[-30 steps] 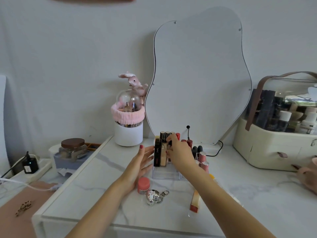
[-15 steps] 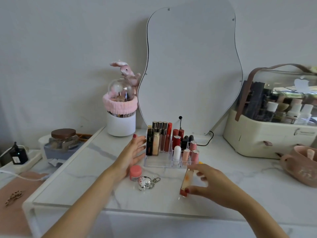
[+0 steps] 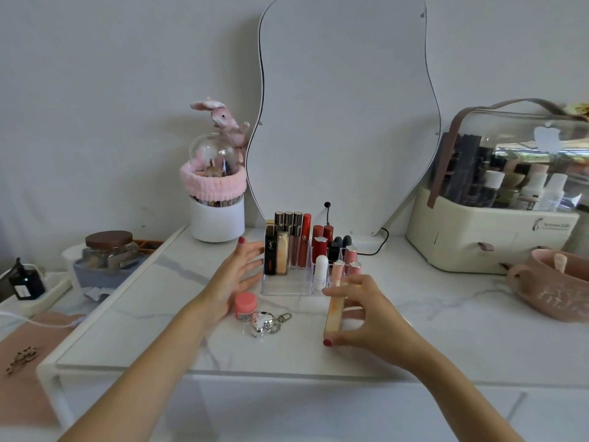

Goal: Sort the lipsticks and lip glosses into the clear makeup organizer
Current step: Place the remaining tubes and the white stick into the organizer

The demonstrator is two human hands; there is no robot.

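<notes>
Bright, soft daylight w/ faint shadows — slight overall blur, wide-angle bending at edges, glare on storage case lid (image 3: pixel 522 148).

My right hand (image 3: pixel 366 317) hid part of the peach lip gloss (image 3: pixel 334 315). The storage case (image 3: pixel 497 237) and pink bag (image 3: pixel 554 285) ran off the right edge.

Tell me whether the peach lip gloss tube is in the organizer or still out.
Out. The right hand pinches the peach lip gloss tube in front of the clear organizer.
</notes>
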